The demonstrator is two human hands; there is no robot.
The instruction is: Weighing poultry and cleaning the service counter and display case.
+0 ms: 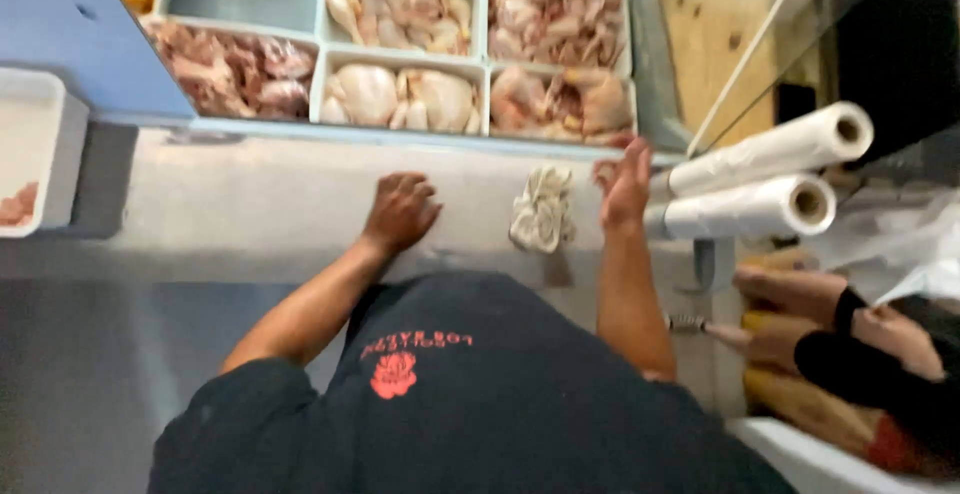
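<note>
Grey counter (250,204) under my left hand (400,212), resting flat and empty; my right hand (625,186) is open, with a crumpled rag (543,209) just at its 9 o'clock.

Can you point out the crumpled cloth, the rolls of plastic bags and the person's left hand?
crumpled cloth (542,210), head view, middle of its folds.
rolls of plastic bags (745,211), head view, lower roll's side.
left hand (401,211), head view, back of hand.

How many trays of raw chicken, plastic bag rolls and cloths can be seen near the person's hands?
Trays of raw chicken: 5
Rolls of plastic bags: 2
Crumpled cloth: 1
Total: 8
The left hand rests flat on the counter; the right hand is raised beside the cloth.
</note>
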